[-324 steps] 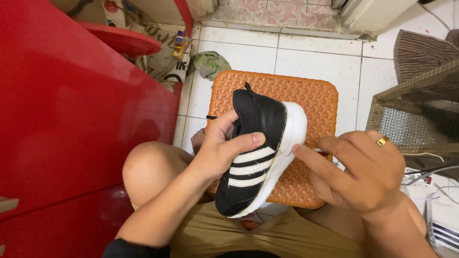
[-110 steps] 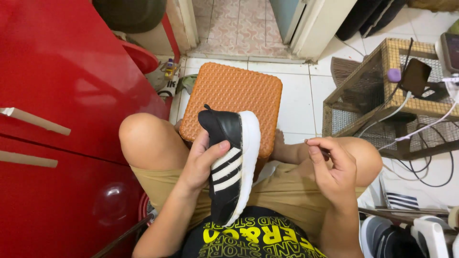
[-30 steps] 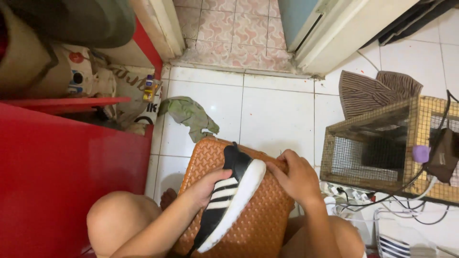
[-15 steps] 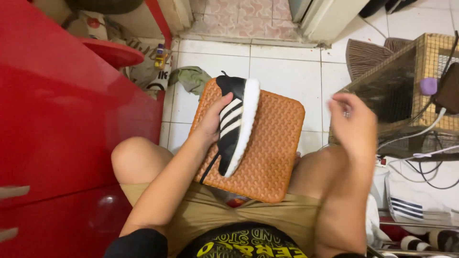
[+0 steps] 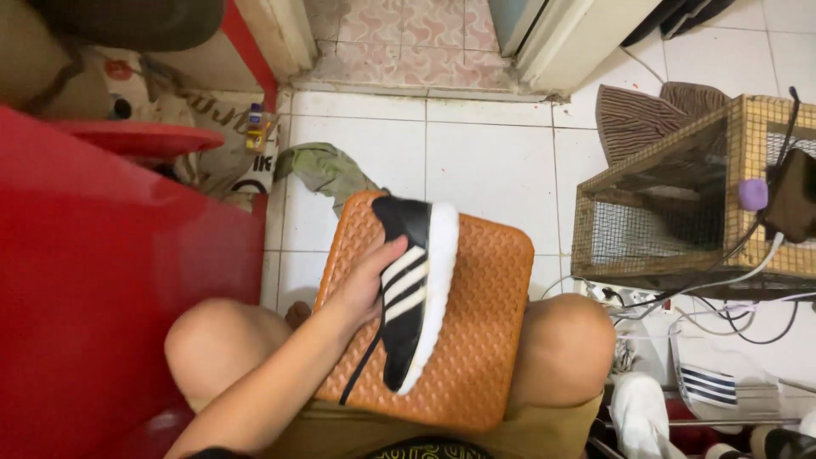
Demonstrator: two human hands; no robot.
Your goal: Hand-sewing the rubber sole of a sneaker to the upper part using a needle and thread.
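My left hand [image 5: 364,285] grips a black sneaker [image 5: 410,293] with white side stripes and a white sole, holding it on its side with the toe pointing away from me. A black lace dangles from its near end. The shoe rests above an orange textured stool [image 5: 480,340] that stands between my bare knees. My right hand is out of view.
A red cabinet [image 5: 110,289] fills the left side. A wire-mesh wooden cage [image 5: 671,212] with cables and a purple knob stands at the right. A green rag [image 5: 327,170] lies on the white tiles ahead. More sneakers [image 5: 705,395] sit on a rack at lower right.
My right hand has dropped out of view. The camera has tilted so the doorway threshold shows again. My left hand still holds the sneaker over the stool.
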